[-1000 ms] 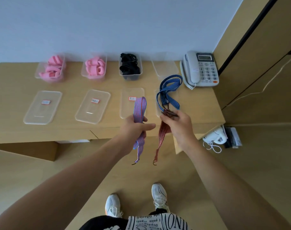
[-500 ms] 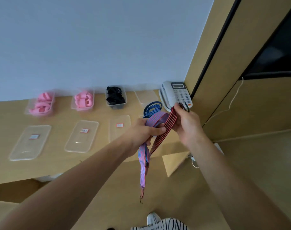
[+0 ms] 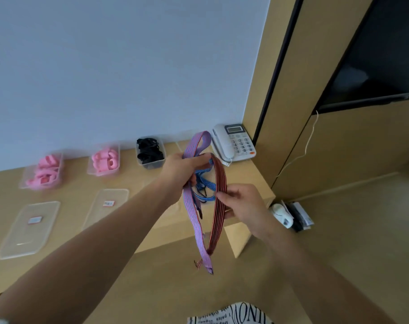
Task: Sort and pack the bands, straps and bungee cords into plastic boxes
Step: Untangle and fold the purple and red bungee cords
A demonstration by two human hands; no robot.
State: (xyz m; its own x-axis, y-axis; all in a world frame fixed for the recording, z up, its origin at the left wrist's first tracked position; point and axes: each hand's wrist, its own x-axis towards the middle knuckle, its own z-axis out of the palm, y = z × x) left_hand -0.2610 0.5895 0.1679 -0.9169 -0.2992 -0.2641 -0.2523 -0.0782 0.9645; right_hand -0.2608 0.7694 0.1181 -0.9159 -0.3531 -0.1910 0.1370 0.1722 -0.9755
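Note:
My left hand (image 3: 183, 170) grips a folded purple striped bungee cord (image 3: 194, 213) together with the top of a dark red striped cord (image 3: 218, 204). The purple loop sticks up above the fist, and its ends hang below the desk edge. Lower down, my right hand (image 3: 239, 202) pinches the red cord. A blue striped cord (image 3: 207, 187) lies on the desk behind both hands. At the back of the desk, two clear boxes hold pink bands (image 3: 44, 171) (image 3: 104, 160) and a third holds black straps (image 3: 149, 152).
Two clear lids (image 3: 28, 230) (image 3: 110, 202) lie on the wooden desk (image 3: 77, 190). A white telephone (image 3: 233, 142) sits at the back right corner beside a wooden panel. On the floor to the right lie a white device and cables (image 3: 290, 215).
The camera tilted up. My left hand took hold of the red cord's top alongside the purple one. My right hand slid down the red cord, which now hangs as a long loop.

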